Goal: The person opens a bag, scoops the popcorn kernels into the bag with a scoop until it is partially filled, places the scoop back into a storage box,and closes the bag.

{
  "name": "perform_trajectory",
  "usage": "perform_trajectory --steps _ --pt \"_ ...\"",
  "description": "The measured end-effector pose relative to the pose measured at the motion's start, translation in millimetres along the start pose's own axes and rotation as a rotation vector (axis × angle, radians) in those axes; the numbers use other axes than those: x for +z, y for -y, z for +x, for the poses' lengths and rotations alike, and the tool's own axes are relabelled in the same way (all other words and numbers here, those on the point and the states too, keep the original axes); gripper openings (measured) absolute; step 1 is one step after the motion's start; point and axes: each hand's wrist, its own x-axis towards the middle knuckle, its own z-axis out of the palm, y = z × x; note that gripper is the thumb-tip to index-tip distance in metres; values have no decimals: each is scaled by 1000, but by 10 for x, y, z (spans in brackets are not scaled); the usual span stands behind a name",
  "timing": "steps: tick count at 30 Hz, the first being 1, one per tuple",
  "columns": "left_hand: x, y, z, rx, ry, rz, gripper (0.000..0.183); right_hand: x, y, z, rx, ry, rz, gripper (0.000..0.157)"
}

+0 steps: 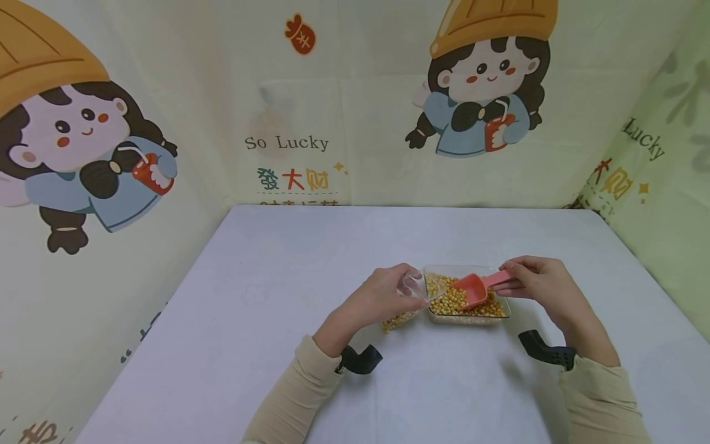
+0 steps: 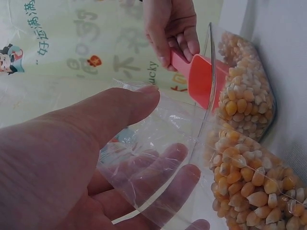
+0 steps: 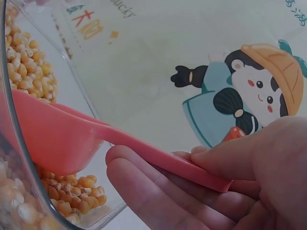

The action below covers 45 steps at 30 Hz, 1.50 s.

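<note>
My right hand (image 1: 546,285) holds a pink scoop (image 1: 473,291) by its handle, thumb on one side and fingers beneath. The scoop's bowl dips among corn kernels (image 3: 31,72) in a clear rectangular container (image 1: 468,319). At the container's left side, my left hand (image 1: 385,293) grips the mouth of a clear plastic bag (image 2: 158,120), keeping it spread between thumb and fingers. More corn kernels (image 2: 254,191) fill the bag's lower part, which rests on the table against the container. From the head view, the left hand partly hides the bag.
A white-covered table (image 1: 233,345) lies under everything. Behind and beside it hangs a printed cloth (image 1: 366,111) with cartoon figures and lettering. A black wrist mount (image 1: 360,359) juts out under the left wrist, another black mount (image 1: 546,350) under the right.
</note>
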Motion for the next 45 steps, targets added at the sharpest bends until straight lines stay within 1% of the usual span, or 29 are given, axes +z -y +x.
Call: perform_trajectory --steps 4,12,15,22,27,32,37,41,45 --pt "-1 -1 -6 8 -2 -1 49 2 11 -11 -2 -3 2 52" --pt "-5 -23 -12 -13 6 -4 51 1 56 -45 -2 -25 -29 56" --pt "-12 -28 -19 -17 6 0 51 26 66 -32 -13 -40 -42 55" --pt "-13 -24 -15 -21 3 4 51 101 62 9 -29 -69 -18 52" --pt "-12 -30 -17 -28 6 4 50 88 50 8 -24 -47 3 51" --pt "-12 -36 -18 -19 7 8 51 40 44 -13 -20 -22 11 54" --pt "-10 -23 -11 -8 9 -2 50 39 46 -17 -28 -34 -4 54" --pt "-6 -7 -1 -5 10 -6 51 63 37 4 -37 -41 7 53" --pt "-3 5 0 -6 12 -7 52 60 14 22 -22 -31 21 54"
